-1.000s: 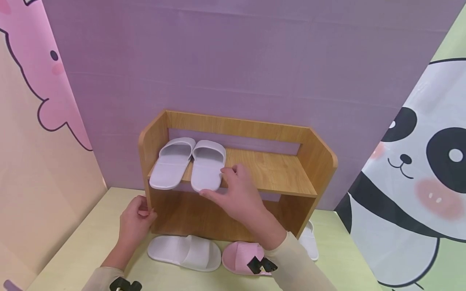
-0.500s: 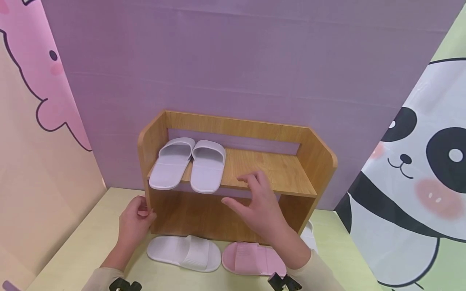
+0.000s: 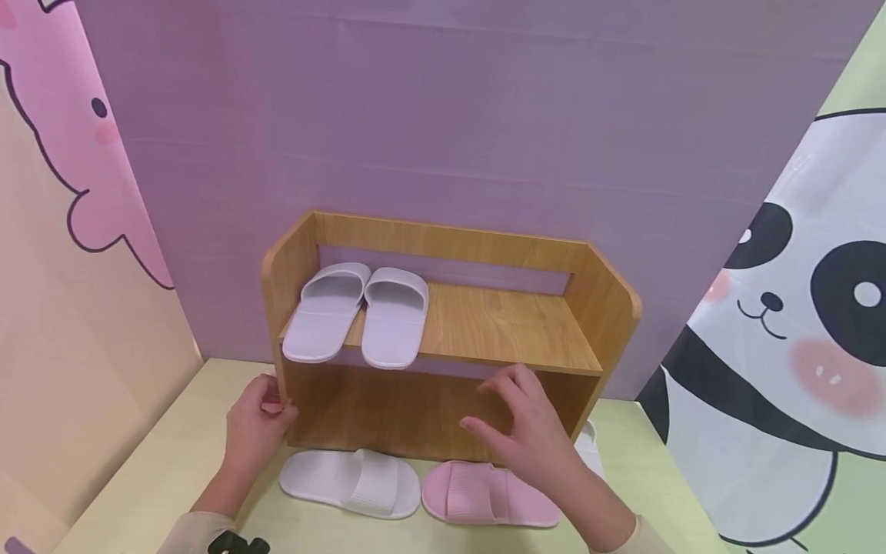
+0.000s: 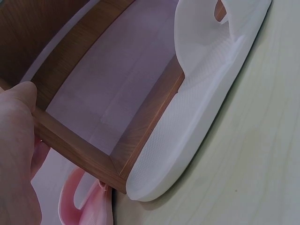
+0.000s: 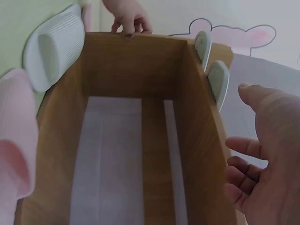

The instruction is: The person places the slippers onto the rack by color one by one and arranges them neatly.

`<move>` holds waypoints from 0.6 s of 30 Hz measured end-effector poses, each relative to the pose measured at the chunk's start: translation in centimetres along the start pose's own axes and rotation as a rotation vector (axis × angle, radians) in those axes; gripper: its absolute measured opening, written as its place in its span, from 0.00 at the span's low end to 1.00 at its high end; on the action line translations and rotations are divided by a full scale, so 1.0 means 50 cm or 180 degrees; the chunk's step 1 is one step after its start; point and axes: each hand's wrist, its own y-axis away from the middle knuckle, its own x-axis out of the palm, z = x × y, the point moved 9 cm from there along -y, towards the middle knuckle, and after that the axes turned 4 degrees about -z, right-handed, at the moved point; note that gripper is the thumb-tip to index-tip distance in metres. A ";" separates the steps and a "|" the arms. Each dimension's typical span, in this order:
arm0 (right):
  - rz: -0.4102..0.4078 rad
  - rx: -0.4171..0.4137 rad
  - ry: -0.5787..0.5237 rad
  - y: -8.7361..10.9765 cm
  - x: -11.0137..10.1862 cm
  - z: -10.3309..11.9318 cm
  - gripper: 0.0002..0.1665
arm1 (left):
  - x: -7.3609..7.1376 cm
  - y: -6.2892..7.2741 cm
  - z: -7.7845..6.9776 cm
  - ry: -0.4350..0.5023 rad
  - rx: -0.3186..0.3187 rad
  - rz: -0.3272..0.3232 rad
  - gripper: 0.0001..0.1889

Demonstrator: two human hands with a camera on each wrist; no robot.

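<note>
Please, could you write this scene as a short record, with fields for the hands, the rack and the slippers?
Left hand: grips the wooden rack at its left side
Right hand: holds nothing, fingers loosely bent, in front of the rack
Upper shelf: two pale slippers, side by side, overhanging the front edge
Table, front: white slipper on the left, pink slipper on the right
Right of rack: another white slipper, partly hidden
Backdrop: purple
</note>
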 end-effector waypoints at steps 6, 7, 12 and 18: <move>-0.0027 0.0019 0.0057 0.040 -0.011 -0.045 0.22 | -0.007 0.001 -0.005 0.0006 0.0043 -0.0062 0.16; -0.0046 0.0043 0.0078 0.047 -0.013 -0.054 0.21 | -0.007 0.002 -0.006 0.0006 0.0046 -0.0065 0.16; -0.0122 0.0233 0.0230 0.087 -0.024 -0.103 0.20 | -0.003 0.002 -0.002 -0.0017 0.0039 -0.0051 0.16; -0.0064 0.0620 0.0317 0.130 -0.027 -0.158 0.19 | -0.002 0.002 0.000 -0.0034 0.0047 -0.0059 0.16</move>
